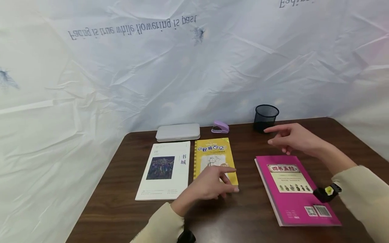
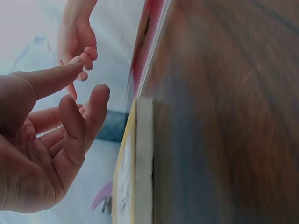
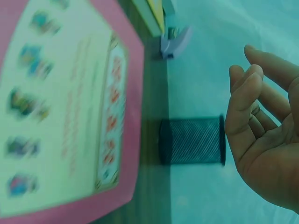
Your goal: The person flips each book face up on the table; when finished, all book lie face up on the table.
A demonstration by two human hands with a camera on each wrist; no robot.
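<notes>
My left hand point(image 1: 209, 184) hovers over the lower part of a yellow book point(image 1: 212, 145) with a cartoon figure on its cover. Its index finger and thumb point right, and nothing is between them. In the left wrist view the fingers point(image 2: 74, 126) are loosely bent above the book's edge. My right hand point(image 1: 293, 138) is raised beyond the far edge of a pink book point(image 1: 291, 206), its index finger pointing left toward a black mesh pen holder point(image 1: 262, 123). The right wrist view shows that hand's palm and relaxed fingers point(image 3: 245, 102) holding nothing.
A white book point(image 1: 179, 172) with a dark picture lies left of the yellow one. Behind them are a white flat case point(image 1: 177, 131) and a purple stapler point(image 1: 220, 127). The brown wooden table point(image 1: 106, 209) ends at a pale hanging sheet point(image 1: 170, 74) with printed words.
</notes>
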